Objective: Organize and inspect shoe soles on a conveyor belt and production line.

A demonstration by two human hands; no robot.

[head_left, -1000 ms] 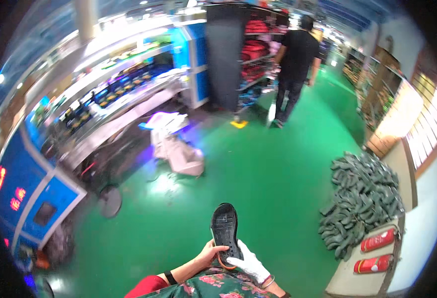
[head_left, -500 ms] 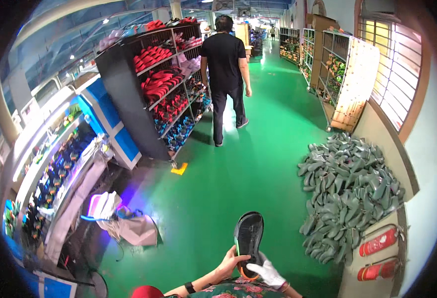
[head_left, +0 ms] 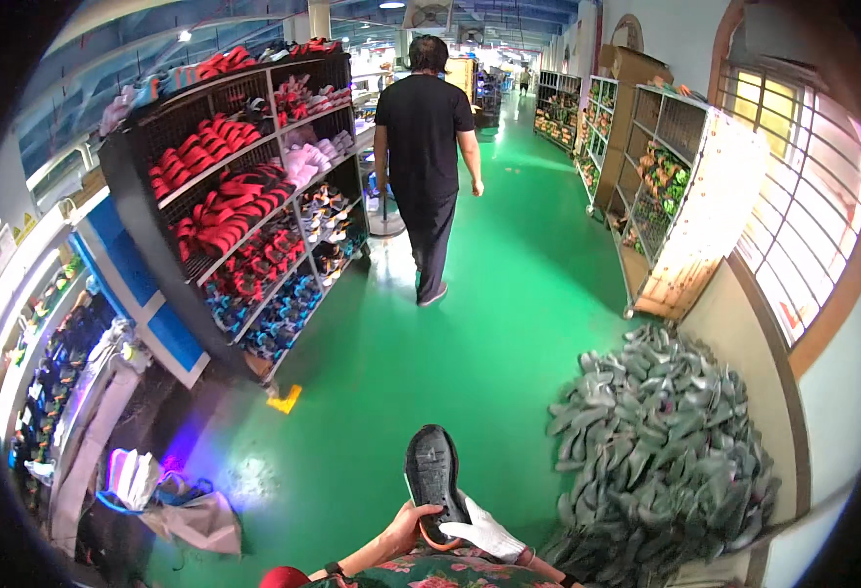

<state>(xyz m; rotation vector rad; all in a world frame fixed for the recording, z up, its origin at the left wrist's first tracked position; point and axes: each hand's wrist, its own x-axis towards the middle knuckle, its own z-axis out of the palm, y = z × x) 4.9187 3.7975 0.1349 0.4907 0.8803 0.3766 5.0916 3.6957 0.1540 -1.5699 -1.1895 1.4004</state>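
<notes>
A black shoe sole (head_left: 431, 468) with a raised light edge and an orange-tinted heel is held upright before my body, its inner face turned toward me. My bare left hand (head_left: 403, 527) grips the sole's left side near the heel, thumb laid across the inner face. On the opposite side my right hand (head_left: 489, 534), in a white glove, is closed around the heel part. The fingers behind the sole are hidden.
A person in black (head_left: 425, 147) walks ahead on the green floor (head_left: 489, 353). A wheeled rack of shoe parts (head_left: 244, 196) stands left, another rack (head_left: 661, 176) right. Grey sole-shaped pieces (head_left: 661, 441) form a heap at right. A bundle (head_left: 191, 519) lies at lower left.
My viewpoint has moved forward along the aisle, so racks and heap appear nearer. The sole and both hands sit further left in the picture, with the grip kept. The person ahead has stepped on.
</notes>
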